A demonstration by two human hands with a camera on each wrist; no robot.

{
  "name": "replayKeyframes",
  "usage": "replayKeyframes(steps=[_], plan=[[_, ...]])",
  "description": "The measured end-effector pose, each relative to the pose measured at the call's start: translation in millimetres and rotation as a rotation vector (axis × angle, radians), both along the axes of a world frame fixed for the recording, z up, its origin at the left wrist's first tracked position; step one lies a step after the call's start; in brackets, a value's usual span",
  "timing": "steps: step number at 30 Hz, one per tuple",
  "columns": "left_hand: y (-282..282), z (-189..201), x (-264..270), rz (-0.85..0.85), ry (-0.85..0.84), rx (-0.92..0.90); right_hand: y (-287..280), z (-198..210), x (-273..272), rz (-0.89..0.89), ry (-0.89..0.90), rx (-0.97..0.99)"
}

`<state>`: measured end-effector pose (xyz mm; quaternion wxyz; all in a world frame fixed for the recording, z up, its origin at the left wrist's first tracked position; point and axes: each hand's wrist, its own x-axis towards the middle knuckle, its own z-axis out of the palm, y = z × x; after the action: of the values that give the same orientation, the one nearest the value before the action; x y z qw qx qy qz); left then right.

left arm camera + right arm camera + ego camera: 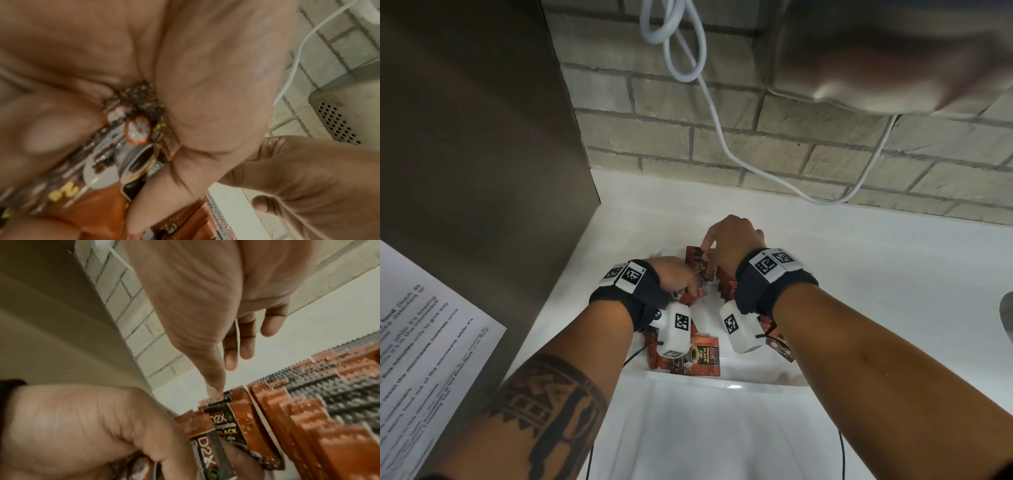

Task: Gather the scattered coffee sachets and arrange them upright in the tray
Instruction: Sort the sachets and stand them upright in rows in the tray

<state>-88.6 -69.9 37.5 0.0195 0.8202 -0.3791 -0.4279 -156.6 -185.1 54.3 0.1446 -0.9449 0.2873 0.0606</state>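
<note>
At the near edge of the white tray [726,385] one coffee sachet [700,354] lies flat. The tray sits on the white surface [876,274], close to its left edge. Further in, the left hand [674,274] has its grip clamped on a small bundle of sachets [115,162]. Behind it, the right hand [729,246] pinches the top of an upright sachet [228,423] beside the standing row of sachets [308,410]. A white cable [722,137] hangs on the brick wall [808,154] beyond.
</note>
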Motion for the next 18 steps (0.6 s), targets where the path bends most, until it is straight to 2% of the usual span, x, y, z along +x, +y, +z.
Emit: replayKeyframes(steps=[5, 11, 13, 16, 18], plan=[[2, 0, 1, 0.044, 0.007, 0.002, 1, 15, -8, 0.028, -0.03, -0.035], [7, 10, -1, 0.207, 0.097, -0.089, 4, 31, -23, 0.033, -0.06, 0.0], [16, 15, 1, 0.306, 0.226, -0.155, 6, 34, -29, 0.038, -0.074, 0.096], [29, 18, 6, 0.495, 0.572, -0.313, 10, 36, -36, 0.055, -0.061, 0.227], [36, 23, 4, 0.553, 0.738, -0.428, 11, 35, -39, 0.031, -0.09, 0.303]])
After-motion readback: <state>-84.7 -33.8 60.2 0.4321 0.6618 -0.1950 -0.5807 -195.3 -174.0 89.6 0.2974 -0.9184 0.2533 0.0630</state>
